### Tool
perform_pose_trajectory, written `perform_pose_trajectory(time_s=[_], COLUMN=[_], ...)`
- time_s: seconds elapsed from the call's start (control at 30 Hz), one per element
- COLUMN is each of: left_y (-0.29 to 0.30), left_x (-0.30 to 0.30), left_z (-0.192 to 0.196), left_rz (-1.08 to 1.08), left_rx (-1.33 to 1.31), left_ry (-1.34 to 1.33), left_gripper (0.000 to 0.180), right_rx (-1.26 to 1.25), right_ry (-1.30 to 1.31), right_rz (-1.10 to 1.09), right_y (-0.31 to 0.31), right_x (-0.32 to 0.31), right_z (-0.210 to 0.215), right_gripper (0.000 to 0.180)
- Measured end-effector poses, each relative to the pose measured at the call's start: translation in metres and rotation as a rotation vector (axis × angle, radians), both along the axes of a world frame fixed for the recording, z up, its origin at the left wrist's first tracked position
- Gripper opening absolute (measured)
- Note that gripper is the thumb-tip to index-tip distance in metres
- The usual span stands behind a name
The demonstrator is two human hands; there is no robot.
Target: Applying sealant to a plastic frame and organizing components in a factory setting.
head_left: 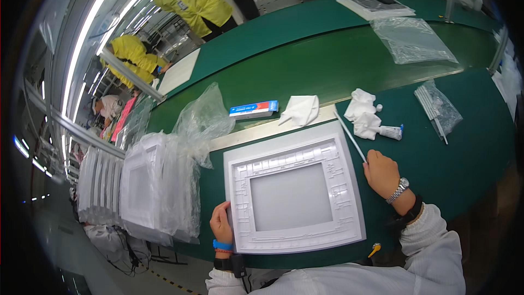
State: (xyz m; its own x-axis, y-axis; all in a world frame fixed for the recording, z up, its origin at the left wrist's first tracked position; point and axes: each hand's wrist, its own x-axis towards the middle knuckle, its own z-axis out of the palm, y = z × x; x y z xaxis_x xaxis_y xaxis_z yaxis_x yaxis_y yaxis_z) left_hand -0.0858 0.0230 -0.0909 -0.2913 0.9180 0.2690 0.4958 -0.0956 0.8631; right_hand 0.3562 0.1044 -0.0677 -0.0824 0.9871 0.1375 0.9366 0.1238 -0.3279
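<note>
In front of me on the green bench lies a white plastic frame with a rectangular opening and ribbed inner walls; grey shows through the opening. My left hand is closed on its left edge, the fingertips partly hidden. To the right of the frame, my right hand pinches a thin white stick that points up and away to the left. Beyond that hand lie a white tube with a blue end and crumpled white wipes.
Several plastic-wrapped white panels stand at the left. A blue, red and white box and a folded white cloth lie behind the frame. At right sits a bag of white sticks. People in yellow work across the bench.
</note>
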Motion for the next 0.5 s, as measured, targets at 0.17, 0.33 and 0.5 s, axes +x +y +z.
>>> perform_pose_trajectory(time_s=[0.17, 0.33, 0.5], left_y=[0.007, -0.006, -0.002], left_x=[0.008, 0.018, 0.022], left_z=[0.005, 0.013, 0.017], left_rz=[0.009, -0.039, 0.103], left_rx=[-0.005, -0.094, -0.059], left_ry=[0.028, 0.034, -0.22], left_gripper=[0.034, 0.048, 0.037], right_rx=[-0.159, 0.024, 0.473], right_ry=[0.159, 0.464, 0.897], right_rz=[-0.089, -0.078, 0.118], right_y=[0.002, 0.007, -0.003], right_x=[0.01, 0.026, 0.015], right_z=[0.012, 0.017, 0.036], right_gripper=[0.017, 0.016, 0.019])
